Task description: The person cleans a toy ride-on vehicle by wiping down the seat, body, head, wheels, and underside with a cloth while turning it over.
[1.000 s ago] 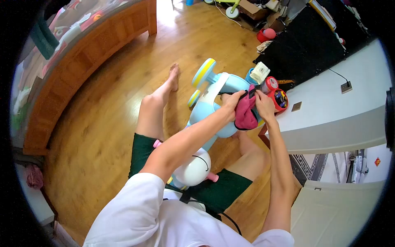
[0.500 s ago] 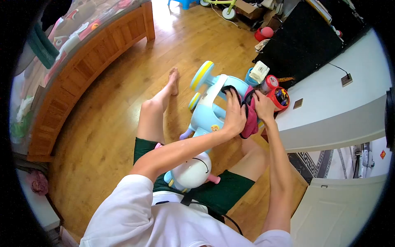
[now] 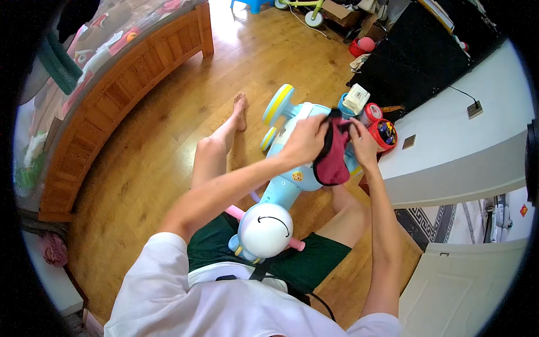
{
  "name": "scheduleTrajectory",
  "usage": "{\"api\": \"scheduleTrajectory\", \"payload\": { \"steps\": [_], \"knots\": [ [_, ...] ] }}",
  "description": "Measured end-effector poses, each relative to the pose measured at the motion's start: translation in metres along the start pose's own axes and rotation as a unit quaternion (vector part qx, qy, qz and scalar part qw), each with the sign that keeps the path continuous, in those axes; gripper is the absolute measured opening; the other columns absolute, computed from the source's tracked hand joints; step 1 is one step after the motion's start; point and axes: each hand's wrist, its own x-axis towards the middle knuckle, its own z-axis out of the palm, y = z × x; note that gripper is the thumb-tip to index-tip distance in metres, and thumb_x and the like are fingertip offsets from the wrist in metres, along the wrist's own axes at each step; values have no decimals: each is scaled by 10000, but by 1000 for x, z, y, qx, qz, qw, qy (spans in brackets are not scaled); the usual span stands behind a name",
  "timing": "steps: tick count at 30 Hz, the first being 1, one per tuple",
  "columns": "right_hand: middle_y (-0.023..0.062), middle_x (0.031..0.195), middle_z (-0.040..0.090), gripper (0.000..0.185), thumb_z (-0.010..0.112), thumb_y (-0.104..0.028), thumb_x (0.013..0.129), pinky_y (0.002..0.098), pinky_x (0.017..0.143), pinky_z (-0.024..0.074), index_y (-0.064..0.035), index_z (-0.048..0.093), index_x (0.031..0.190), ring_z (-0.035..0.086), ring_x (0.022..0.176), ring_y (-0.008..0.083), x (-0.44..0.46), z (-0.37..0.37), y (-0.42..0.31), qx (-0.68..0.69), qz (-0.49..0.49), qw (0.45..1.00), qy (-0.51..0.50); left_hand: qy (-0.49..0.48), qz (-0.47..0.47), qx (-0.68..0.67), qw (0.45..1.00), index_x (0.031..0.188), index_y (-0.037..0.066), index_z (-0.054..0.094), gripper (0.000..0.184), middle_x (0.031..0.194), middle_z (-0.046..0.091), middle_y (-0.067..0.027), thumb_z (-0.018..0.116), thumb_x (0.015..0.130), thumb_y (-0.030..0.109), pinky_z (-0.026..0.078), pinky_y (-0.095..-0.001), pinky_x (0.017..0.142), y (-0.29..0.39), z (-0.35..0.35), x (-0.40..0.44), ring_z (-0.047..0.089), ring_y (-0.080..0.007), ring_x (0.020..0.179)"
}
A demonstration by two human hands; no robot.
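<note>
A maroon cloth item with black trim [image 3: 336,157] is held up between my two hands, over the seat of a light blue ride-on toy. I cannot tell what kind of cloth item it is. My left hand [image 3: 306,139] grips its black edge from the left. On the right, the fingers of my right hand [image 3: 362,146] pinch its upper edge. The ride-on toy [image 3: 282,192] stands between my legs, its white round head [image 3: 265,230] towards me and its yellow-striped wheels [image 3: 278,104] at the far end. Part of the seat is hidden by the cloth and hands.
Beyond my right hand stand a red tub of small items [image 3: 385,135], another red container [image 3: 372,112] and a blue container with a white pack [image 3: 356,99] on top. A wooden bed [image 3: 129,95] lines the left, a white wall [image 3: 449,140] the right.
My left hand has drawn back to the left and the maroon cloth has been lifted and spread out more. The toy's white head now shows more fully.
</note>
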Motion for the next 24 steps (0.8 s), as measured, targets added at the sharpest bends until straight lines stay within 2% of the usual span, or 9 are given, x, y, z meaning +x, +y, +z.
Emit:
{"api": "scheduleTrajectory", "payload": {
  "steps": [4,10,12,14,16,18,19,22,24],
  "knots": [
    [150,1242,625,390,488,-253,1012,321,1015,420,35,561,1265,577,1166,212,6,-9,8,260,24,964,47,187,146,-75,969,1086,-58,596,226,968,623,-285,489,916,46,481,-427,829,31,-34,47,608,-437,932],
    [124,1235,616,361,546,-119,979,312,1025,428,42,515,1301,585,1146,208,-3,-34,-37,359,55,927,92,184,247,-45,950,1098,-19,598,234,1053,630,-224,513,885,29,480,-422,860,36,-46,71,600,-404,974],
    [115,1288,583,402,571,-66,947,316,1025,431,20,494,1332,569,1170,203,0,-25,-37,340,5,938,64,92,226,52,968,1062,-3,607,221,1077,619,-216,544,859,58,471,-458,874,1,-26,70,576,-403,1015],
    [115,1407,488,589,667,-16,849,343,1049,416,-24,442,1394,520,1238,211,0,-13,-37,311,-47,949,20,-2,177,109,978,1110,28,598,335,1114,629,-198,643,793,126,461,-390,931,-34,2,48,591,-348,1056],
    [131,1450,437,776,779,-118,747,418,1066,390,-72,412,1429,480,1288,268,-1,-3,-49,155,-177,971,-31,-31,157,82,984,1163,16,554,452,1116,625,-210,681,757,168,463,-384,943,-37,5,43,587,-332,1082],
    [129,1426,462,815,821,-189,684,450,1054,382,-83,443,1399,478,1281,305,-5,-1,-70,35,-224,973,-38,-67,48,29,996,1224,4,505,561,1115,623,-220,698,729,185,461,-380,957,-25,-5,42,577,-309,1127],
    [127,1415,475,836,841,-225,653,466,1049,377,-88,459,1383,477,1278,324,-7,1,-80,-24,-247,968,-43,-86,80,13,993,1283,-17,432,649,1137,612,-217,685,718,174,473,-370,964,-30,-13,44,584,-290,1140],
    [105,1355,526,739,837,-238,620,459,1001,396,-97,526,1276,494,1244,327,-6,15,-93,-77,-197,977,-2,-123,-22,-181,975,1273,-7,450,547,1203,580,-178,613,758,78,481,-356,973,-38,-36,50,572,-283,1159],
    [98,1310,556,661,821,-196,613,442,973,415,-95,546,1206,511,1227,312,3,24,-93,-142,-266,953,38,-80,16,-51,995,1254,-1,476,507,1194,584,-175,586,763,59,460,-362,998,-24,-52,46,548,-284,1190]
  ]
}}
